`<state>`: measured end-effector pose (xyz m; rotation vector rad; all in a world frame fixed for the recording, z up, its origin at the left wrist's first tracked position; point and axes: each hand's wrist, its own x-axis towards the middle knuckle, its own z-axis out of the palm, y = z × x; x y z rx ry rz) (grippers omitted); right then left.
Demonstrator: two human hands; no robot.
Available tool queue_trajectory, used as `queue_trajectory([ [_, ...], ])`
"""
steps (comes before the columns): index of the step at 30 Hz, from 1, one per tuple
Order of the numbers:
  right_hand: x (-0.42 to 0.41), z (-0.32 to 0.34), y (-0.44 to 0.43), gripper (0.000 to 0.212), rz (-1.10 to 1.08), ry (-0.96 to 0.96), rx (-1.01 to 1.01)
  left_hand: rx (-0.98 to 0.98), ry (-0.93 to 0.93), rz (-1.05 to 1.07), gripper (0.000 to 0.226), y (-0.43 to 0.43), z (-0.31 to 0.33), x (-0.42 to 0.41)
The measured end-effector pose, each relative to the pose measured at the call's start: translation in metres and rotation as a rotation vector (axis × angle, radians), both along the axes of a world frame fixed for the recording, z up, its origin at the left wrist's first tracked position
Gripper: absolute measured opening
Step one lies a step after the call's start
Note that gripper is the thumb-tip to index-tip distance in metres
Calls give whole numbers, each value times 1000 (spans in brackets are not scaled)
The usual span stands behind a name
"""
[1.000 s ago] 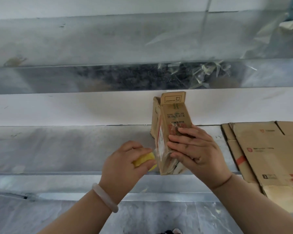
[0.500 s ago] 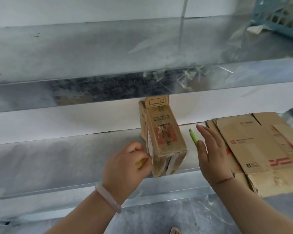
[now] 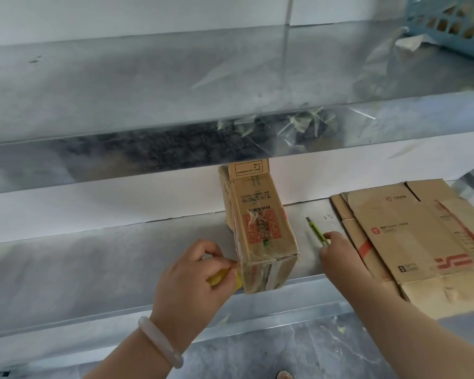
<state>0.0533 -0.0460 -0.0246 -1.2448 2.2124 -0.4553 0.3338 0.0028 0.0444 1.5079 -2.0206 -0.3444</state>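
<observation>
Box (image 3: pixel 260 231) between hands on steel shelf (image 3: pixel 93 269); left hand (image 3: pixel 192 280) grips yellow tool (image 3: pixel 218 277), right hand (image 3: pixel 340 258) pinches cutter (image 3: pixel 316 231); white wall (image 3: pixel 93 209) beyond.

It looked like a stockroom or packing area. Bare galvanised sheet-metal shelves (image 3: pixel 121 269) ran along a plain white wall (image 3: pixel 107 206). A stack of flattened brown cardboard cartons (image 3: pixel 411 236) lay on the lower one near a slim green utility knife (image 3: pixel 316 232) and a taped brown cardboard box (image 3: pixel 260 231). Scraps of clear tape (image 3: pixel 298 124) clung to the upper edge, and a blue plastic basket (image 3: pixel 449 26) stood above.
</observation>
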Motion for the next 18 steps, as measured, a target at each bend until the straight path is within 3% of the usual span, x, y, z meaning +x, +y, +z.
queue_trajectory([
  [3, 16, 28, 42, 23, -88, -124, -207, 20, 57, -29, 26, 0, -2, -1],
  [7, 45, 64, 104, 15, 57, -174, -459, 33, 96, -94, 32, -2, -6, 3],
  [12, 89, 98, 155, 41, 267, -122, -489, 102, 127, -161, 28, -5, -6, 8],
  [18, 129, 86, 167, 65, 376, 99, -479, 92, 198, -177, 29, -10, -8, 14],
])
